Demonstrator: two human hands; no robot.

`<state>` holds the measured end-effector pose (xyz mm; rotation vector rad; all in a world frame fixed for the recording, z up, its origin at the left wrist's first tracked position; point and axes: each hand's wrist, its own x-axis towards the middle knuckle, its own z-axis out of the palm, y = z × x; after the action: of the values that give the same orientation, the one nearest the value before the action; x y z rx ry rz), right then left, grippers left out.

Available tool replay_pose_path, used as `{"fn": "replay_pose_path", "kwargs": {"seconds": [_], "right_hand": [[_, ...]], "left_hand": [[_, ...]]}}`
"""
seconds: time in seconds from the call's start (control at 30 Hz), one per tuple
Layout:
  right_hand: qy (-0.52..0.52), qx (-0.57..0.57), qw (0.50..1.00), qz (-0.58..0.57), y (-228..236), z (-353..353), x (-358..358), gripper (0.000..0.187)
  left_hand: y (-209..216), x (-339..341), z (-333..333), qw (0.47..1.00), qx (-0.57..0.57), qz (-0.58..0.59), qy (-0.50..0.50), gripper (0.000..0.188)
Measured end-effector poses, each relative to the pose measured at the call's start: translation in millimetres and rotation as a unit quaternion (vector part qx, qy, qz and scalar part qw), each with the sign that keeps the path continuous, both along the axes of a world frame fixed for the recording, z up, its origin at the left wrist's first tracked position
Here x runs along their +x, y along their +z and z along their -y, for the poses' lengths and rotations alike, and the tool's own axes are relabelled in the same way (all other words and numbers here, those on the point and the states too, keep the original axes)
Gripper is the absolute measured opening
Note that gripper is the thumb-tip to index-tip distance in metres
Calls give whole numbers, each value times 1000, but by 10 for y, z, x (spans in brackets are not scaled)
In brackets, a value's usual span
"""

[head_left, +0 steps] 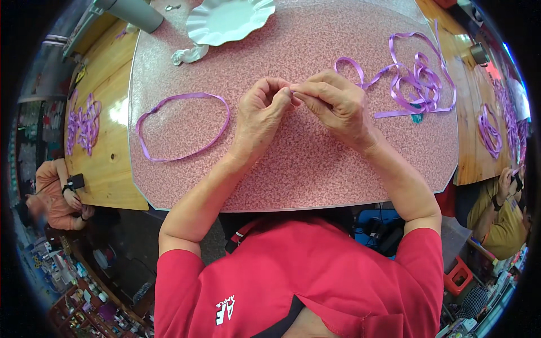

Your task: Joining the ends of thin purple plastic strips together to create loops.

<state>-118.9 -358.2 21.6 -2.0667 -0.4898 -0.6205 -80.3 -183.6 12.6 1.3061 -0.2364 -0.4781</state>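
Note:
My left hand (262,110) and my right hand (337,104) meet over the middle of the table, fingertips pinched together. A small bit of purple shows between them, which looks like ribbon; most of it is hidden by the fingers. From behind my right hand a narrow purple ribbon (350,59) curls out and runs to a loose tangle (424,84) on the right. Left of my left hand, a separate loop of purple ribbon (186,96) lies flat, with what looks like a join at its upper left.
A pink speckled tabletop (315,180) bears a scalloped white plate (231,21), a crumpled white wad (190,54), a grey tumbler (134,12) and a teal piece (417,117) under the ribbon. More ribbon piles (84,127) lie on side tables. Other people sit left and right.

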Motion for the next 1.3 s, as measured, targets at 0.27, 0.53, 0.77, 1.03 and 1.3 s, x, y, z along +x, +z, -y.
{"fn": "replay_pose_path", "kwargs": {"seconds": [0.27, 0.53, 0.77, 1.03, 1.3], "right_hand": [[-30, 29, 999, -3, -42, -8, 16, 18], [-43, 74, 989, -123, 43, -50, -38, 11], [-3, 262, 908, -327, 77, -38, -41, 15], [61, 442, 781, -437, 56, 25, -26, 15], [52, 469, 750, -464, 114, 3, -44, 14]], "left_hand": [[13, -34, -17, 999, -6, 29, -24, 17], [-27, -13, -37, 998, -46, 34, -21, 17], [-46, 27, -86, 997, -35, 20, -59, 18], [-51, -46, 30, 998, -21, 52, 0, 17], [-33, 62, 19, 885, 139, 435, 91, 23]]}}
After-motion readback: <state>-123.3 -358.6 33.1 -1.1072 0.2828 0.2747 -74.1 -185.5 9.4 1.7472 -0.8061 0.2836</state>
